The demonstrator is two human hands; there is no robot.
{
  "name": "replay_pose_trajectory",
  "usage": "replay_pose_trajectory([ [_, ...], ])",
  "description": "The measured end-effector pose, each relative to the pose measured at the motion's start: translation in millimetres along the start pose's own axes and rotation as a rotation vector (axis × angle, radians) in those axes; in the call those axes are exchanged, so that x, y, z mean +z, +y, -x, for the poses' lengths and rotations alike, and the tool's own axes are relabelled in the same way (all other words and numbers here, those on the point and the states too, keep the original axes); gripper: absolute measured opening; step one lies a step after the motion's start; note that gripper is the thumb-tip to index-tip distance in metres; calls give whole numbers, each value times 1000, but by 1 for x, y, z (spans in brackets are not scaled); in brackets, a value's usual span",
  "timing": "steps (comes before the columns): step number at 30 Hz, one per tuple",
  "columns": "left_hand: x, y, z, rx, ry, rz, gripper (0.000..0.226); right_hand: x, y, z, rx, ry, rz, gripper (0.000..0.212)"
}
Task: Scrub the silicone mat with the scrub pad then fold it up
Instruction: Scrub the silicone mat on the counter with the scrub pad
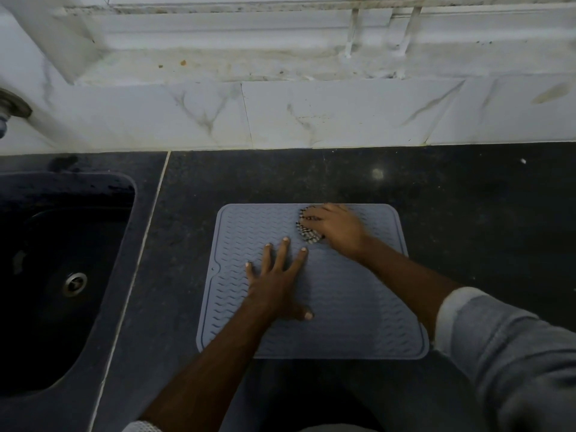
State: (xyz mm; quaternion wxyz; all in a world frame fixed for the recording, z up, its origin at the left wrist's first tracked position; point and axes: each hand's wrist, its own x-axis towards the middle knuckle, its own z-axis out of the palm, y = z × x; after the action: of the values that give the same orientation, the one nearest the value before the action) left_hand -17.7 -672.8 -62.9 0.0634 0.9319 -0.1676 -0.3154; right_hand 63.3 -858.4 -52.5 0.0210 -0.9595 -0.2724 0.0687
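- Silicone mat [339, 307]: grey-blue, ribbed in wavy rows, with a raised rim. Lies flat and fully unfolded on the dark counter [467, 213], just right of frame centre. Long axis hard to call under the wide lens; it reads slightly longer from 12 to 6 than across. Rounded corners; a small notch shows in the rim on the 9 o'clock edge.
- Scrub pad [307, 227]: roundish, with a black-and-pale mesh pattern. Sits on the mat near its 12 o'clock edge, slightly right of the mat's middle, partly covered by the hand.
- Right hand [336, 227]: grip closed on the scrub pad, fingers curled over its top and pointing toward 9 o'clock, pressing it onto the mat. Knuckles up. Forearm runs in from 4 o'clock across the mat's right edge. Grey sleeve [505, 353] pushed up, pale cuff showing.
- Left hand [277, 282]: grip open, holding nothing. Palm flat on the mat's middle, fingers spread and pointing toward 12 to 1 o'clock, thumb out toward 3 o'clock. Fingertips lie just short of the pad, apart from it. Forearm comes in from 7 o'clock over the mat's near-left corner.
- Sink [62, 275]: dark basin with a metal drain, set into the counter at 9 o'clock, well apart from the mat.
- Marble-look wall tiles [311, 113] at 12 o'clock behind the counter, with a stained ledge above.
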Motion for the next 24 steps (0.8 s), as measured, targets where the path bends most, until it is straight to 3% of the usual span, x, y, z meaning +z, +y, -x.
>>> replay_pose_trajectory([
  [5, 1, -2, 0, 31, 14, 29, 131, -2, 43, 34, 30, -11, -7, 45],
  [10, 0, -1, 0, 14, -4, 15, 132, -16, 14, -12, 45, 74, -48, 42],
  [13, 0, -1, 0, 4, -7, 14, 131, -7, -12, -31, -41, 44, 19, 49],
  [17, 2, -2, -1, 8, 13, 8, 132, 4, 10, -3, -58, 27, 41, 55],
  [24, 5, -3, -3, 3, 21, 10, 133, -13, 32, 1, -36, 13, 97, 46],
])
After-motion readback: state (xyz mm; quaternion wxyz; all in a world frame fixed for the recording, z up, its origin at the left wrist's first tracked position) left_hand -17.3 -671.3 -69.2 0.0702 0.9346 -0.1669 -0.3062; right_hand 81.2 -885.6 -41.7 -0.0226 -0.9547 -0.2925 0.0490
